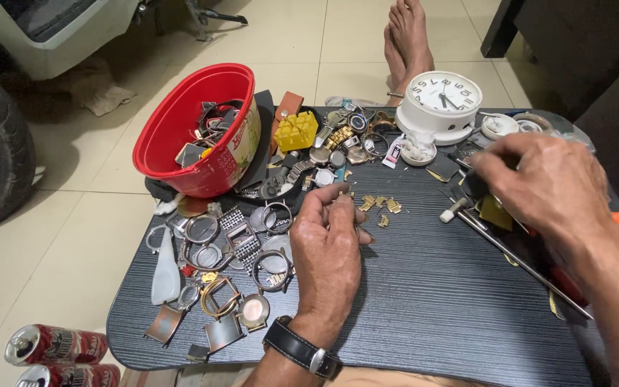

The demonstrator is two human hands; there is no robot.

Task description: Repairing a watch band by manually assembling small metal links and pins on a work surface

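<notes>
Evidently midway: the left hand pinches a gold link, loose links lying unjoined just beyond its grip on the surface; the right hand closes on a tool.

We see a dark counter with a matt, fine-grained wood look, strewn with shiny metal watch cases and small gold-toned links. The red bowl is glossy plastic, the clock smooth white plastic. Pale glossy tiles cover the floor.
</notes>
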